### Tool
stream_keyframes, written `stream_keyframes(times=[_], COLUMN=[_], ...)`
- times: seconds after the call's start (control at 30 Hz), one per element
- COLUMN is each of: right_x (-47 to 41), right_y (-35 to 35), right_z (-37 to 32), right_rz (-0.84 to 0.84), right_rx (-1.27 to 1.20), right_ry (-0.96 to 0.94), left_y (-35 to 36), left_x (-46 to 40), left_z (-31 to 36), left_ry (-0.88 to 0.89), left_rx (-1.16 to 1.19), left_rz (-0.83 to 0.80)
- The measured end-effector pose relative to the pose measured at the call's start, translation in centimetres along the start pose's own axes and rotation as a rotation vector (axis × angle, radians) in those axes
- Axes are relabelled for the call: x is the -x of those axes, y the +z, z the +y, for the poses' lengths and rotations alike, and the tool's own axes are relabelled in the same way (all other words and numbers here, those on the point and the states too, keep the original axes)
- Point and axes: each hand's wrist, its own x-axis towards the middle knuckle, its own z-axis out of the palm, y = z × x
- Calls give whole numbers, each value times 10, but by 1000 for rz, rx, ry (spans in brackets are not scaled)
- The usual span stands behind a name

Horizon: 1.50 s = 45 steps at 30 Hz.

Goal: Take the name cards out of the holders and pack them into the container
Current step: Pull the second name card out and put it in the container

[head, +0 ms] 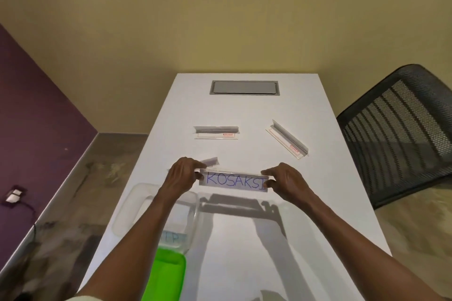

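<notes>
Above the white tabletop (305, 203), near its front edge and just beyond the clear container (137, 205), a clear holder (233, 179) with the name card (234, 181) lettered "KOSAKSI" is pinched at its ends by the left hand (182, 175) and right hand (285, 179). The holder is judged light, stiff and slippery, the card thin and easily creased, best drawn out by one end. Small red labels on two emptied holders (216, 132) farther back cannot be read.

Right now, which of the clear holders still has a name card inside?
The holder held up at its ends by the left hand and right hand: its card reads KOSAKSI. The far middle holder and the far right holder look empty.
</notes>
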Motion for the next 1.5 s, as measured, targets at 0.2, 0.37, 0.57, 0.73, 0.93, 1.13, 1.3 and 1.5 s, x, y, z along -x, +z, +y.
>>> stream_keyframes(times=[0.2,0.37,0.57,0.73,0.93,1.13,1.3,1.5], right_x=[9,13,11,10,1,-6,-11,-14], right_y=[8,18,30,43,59,76,96,115], right_z=[-40,-70,-111,-143,-177,-203,-216,-224], right_rz=[-26,-4,-29,-18,-63,-87,-96,-186], right_rx=[28,9,31,14,82,106,174,364], right_ry=[-54,-130,-168,-179,-173,-144,-148,-116], left_y=[-14,-27,-49,-66,-79,-83,-77,-67], left_x=[27,45,57,63,66,63,60,58], left_z=[-27,-53,-88,-117,-148,-174,-190,-205], left_ry=[-151,-203,-224,-220,-231,-233,-193,-87], left_rx=[75,66,69,51,18,-1,-19,-117], left_rz=[-41,-35,-73,-59,-84,-117,-149,-181])
